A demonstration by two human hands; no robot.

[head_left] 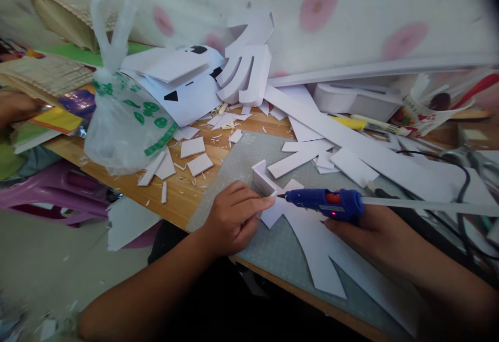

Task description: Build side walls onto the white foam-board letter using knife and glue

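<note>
In my right hand (362,233) is a blue glue gun (323,202), gripped with its nozzle pointing left and a long glue stick (421,205) sticking out of its back. A small red light glows on its side. The nozzle tip meets the corner of a small folded white foam board piece (265,178). My left hand (236,217) is closed on this piece's near end, index finger stretched toward the nozzle. Under the gun lies a larger cut white board shape (312,243) with pointed ends, on the grey cutting mat (222,191).
A knotted plastic bag (125,123) stands at the left, beside board scraps (199,164). Long white strips (331,134) cross the mat's far side. A black cord (463,186) runs at the right, near a paper cup (429,113). Another person's hand (17,107) shows far left.
</note>
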